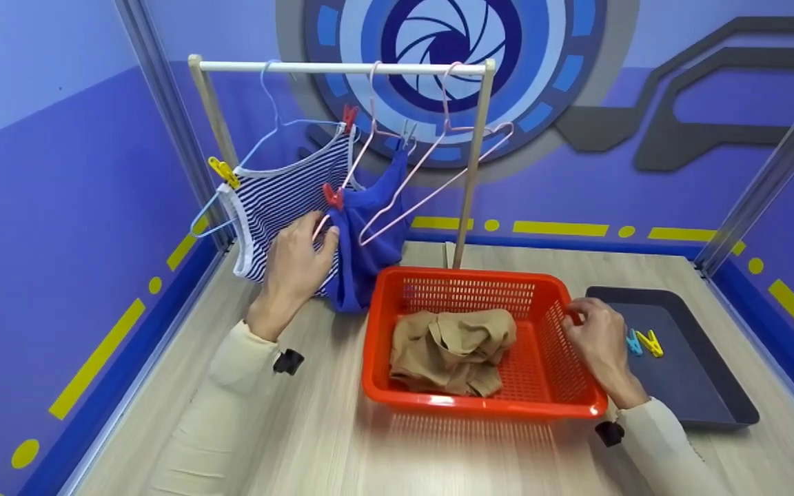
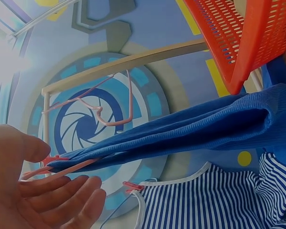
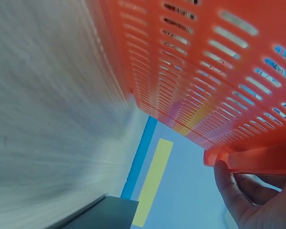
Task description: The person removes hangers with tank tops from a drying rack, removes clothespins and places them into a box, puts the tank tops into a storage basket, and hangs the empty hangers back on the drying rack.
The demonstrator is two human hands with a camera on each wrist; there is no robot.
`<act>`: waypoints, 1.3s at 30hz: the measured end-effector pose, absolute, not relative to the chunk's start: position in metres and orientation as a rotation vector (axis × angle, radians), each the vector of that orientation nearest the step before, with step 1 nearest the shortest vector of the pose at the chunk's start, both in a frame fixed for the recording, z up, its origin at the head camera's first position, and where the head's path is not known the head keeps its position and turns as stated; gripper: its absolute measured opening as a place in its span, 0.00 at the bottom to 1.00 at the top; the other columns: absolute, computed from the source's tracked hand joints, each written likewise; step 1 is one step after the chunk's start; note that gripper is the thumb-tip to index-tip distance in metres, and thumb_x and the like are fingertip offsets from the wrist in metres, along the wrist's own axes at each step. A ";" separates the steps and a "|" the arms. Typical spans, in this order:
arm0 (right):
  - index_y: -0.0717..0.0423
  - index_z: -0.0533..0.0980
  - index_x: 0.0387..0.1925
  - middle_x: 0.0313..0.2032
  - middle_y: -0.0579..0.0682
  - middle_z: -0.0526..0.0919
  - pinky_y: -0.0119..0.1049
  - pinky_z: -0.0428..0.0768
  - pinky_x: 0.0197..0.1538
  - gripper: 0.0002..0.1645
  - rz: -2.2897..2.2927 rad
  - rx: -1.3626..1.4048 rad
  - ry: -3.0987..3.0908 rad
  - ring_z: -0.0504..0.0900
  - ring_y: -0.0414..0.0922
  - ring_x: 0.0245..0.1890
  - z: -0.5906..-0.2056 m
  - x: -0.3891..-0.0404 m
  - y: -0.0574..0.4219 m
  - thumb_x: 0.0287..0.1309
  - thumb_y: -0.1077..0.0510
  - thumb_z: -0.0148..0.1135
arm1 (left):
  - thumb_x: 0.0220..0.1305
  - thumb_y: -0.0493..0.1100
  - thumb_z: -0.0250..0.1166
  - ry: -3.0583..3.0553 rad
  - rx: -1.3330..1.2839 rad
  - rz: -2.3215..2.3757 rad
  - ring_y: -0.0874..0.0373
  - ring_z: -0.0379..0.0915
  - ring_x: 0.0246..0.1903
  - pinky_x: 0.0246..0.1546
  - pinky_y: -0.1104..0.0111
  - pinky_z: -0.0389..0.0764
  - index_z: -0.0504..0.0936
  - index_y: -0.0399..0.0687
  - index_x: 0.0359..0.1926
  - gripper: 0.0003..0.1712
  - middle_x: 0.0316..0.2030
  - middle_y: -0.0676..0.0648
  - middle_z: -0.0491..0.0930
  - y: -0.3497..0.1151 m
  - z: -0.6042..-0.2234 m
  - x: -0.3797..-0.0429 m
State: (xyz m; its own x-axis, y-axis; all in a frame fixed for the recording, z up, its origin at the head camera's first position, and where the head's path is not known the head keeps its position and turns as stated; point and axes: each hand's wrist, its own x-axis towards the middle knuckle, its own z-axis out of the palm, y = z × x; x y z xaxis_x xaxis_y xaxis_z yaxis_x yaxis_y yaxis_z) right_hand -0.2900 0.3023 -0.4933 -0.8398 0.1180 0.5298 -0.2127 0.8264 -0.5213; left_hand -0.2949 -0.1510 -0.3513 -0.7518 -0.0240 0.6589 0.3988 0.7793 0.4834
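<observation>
My left hand (image 1: 297,255) is at the near end of a pink hanger (image 1: 361,158). In the left wrist view the hanger's end (image 2: 69,169) lies between the thumb and loosely extended fingers. A blue ribbed garment (image 1: 369,238) hangs from it, clipped by a red clothespin (image 1: 332,196) and a grey clothespin (image 1: 408,134). My right hand (image 1: 597,337) grips the right rim of a red plastic basket (image 1: 480,408), thumb under the rim's edge in the right wrist view. Inside the basket lies a crumpled tan cloth (image 1: 452,348).
On the rack's white bar (image 1: 328,67), a blue hanger (image 1: 274,103) carries a striped top (image 1: 287,189) with clothespins, and a bare pink hanger (image 1: 438,193) hangs right. Right of the basket, a dark tray (image 1: 686,372) holds blue (image 1: 634,342) and yellow (image 1: 650,344) clothespins.
</observation>
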 end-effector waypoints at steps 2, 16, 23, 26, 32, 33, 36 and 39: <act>0.67 0.84 0.36 0.41 0.62 0.85 0.55 0.83 0.40 0.10 0.787 0.065 -2.450 0.83 0.58 0.39 -0.493 -0.290 0.302 0.50 0.67 0.64 | 0.66 0.44 0.60 -2.301 -0.282 -0.811 0.42 0.80 0.34 0.38 0.51 0.77 0.81 0.37 0.45 0.15 0.33 0.39 0.84 -0.150 -0.352 -0.296; 0.67 0.84 0.37 0.41 0.63 0.85 0.56 0.82 0.40 0.10 0.760 0.084 -2.442 0.83 0.59 0.38 -0.493 -0.290 0.302 0.50 0.67 0.65 | 0.77 0.44 0.48 -2.268 -0.285 -0.657 0.34 0.78 0.22 0.22 0.46 0.73 0.74 0.36 0.30 0.20 0.17 0.34 0.77 -0.141 -0.354 -0.301; 0.68 0.84 0.35 0.39 0.63 0.85 0.56 0.83 0.39 0.10 0.739 0.102 -2.417 0.83 0.59 0.36 -0.493 -0.291 0.301 0.49 0.68 0.65 | 0.77 0.40 0.48 -2.184 -0.250 -0.661 0.33 0.80 0.22 0.21 0.46 0.75 0.74 0.34 0.32 0.17 0.19 0.31 0.79 -0.144 -0.358 -0.307; 0.67 0.84 0.35 0.38 0.63 0.85 0.56 0.83 0.38 0.09 0.729 0.111 -2.403 0.83 0.59 0.35 -0.494 -0.291 0.301 0.49 0.67 0.65 | 0.76 0.40 0.49 -2.142 -0.238 -0.690 0.34 0.79 0.22 0.22 0.46 0.75 0.74 0.35 0.32 0.16 0.18 0.34 0.79 -0.147 -0.358 -0.307; 0.67 0.84 0.35 0.39 0.63 0.85 0.56 0.82 0.38 0.09 0.725 0.106 -2.405 0.83 0.59 0.35 -0.494 -0.291 0.302 0.49 0.67 0.65 | 0.76 0.40 0.49 -2.091 -0.247 -0.714 0.42 0.80 0.20 0.23 0.50 0.78 0.75 0.35 0.32 0.15 0.20 0.39 0.81 -0.154 -0.354 -0.304; 0.67 0.84 0.35 0.39 0.63 0.85 0.56 0.82 0.38 0.09 0.727 0.105 -2.407 0.83 0.59 0.35 -0.494 -0.291 0.302 0.49 0.67 0.65 | 0.76 0.40 0.49 -2.081 -0.251 -0.713 0.42 0.80 0.20 0.23 0.50 0.78 0.75 0.35 0.33 0.15 0.20 0.39 0.81 -0.155 -0.352 -0.303; 0.67 0.84 0.35 0.39 0.63 0.85 0.56 0.82 0.38 0.09 0.727 0.105 -2.405 0.83 0.59 0.35 -0.494 -0.291 0.302 0.49 0.68 0.65 | 0.76 0.39 0.49 -2.052 -0.255 -0.711 0.44 0.81 0.20 0.23 0.51 0.78 0.75 0.35 0.33 0.15 0.21 0.38 0.82 -0.157 -0.347 -0.299; 0.67 0.84 0.34 0.38 0.63 0.85 0.56 0.82 0.38 0.09 0.729 0.106 -2.396 0.83 0.59 0.35 -0.495 -0.291 0.303 0.48 0.68 0.66 | 0.76 0.40 0.49 -2.030 -0.246 -0.701 0.44 0.80 0.20 0.22 0.51 0.78 0.75 0.34 0.32 0.16 0.21 0.38 0.82 -0.159 -0.340 -0.293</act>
State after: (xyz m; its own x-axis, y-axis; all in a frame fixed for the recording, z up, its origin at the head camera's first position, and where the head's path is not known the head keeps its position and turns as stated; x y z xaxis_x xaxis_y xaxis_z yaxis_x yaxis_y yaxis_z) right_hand -0.2907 0.3026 -0.4945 -0.8020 0.0996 0.5890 -0.2453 0.8441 -0.4769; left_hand -0.2932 -0.1587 -0.3398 -0.5366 -0.1032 0.8375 0.4357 0.8161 0.3797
